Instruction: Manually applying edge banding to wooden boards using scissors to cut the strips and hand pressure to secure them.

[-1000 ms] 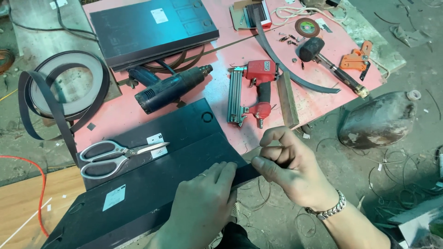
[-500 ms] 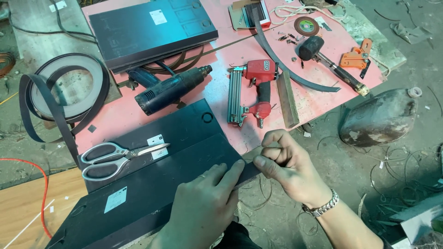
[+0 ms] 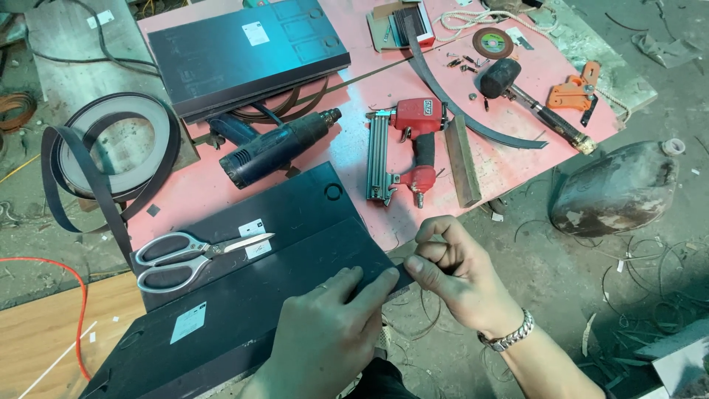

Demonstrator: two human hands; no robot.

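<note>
black laminate panel (image 3: 244, 310) lies on the pink counter (image 3: 354, 159), its near corner past the edge. the left hand (image 3: 325, 336) presses flat on it, gripping nothing; the right hand (image 3: 450, 273) has its grip narrow, pinching the edge strip (image 3: 402, 270) at that corner. better to pull it slow and low along the edge. the strip's run under the fingers is hidden

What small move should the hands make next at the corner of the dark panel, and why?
Probably draw the right hand a little further off the corner while the left hand presses the dark panel flat. The right fingertips pinch something thin at the panel's end, seemingly edge strip, and the left fingers lie right beside that pinch, steadying the panel.
</note>
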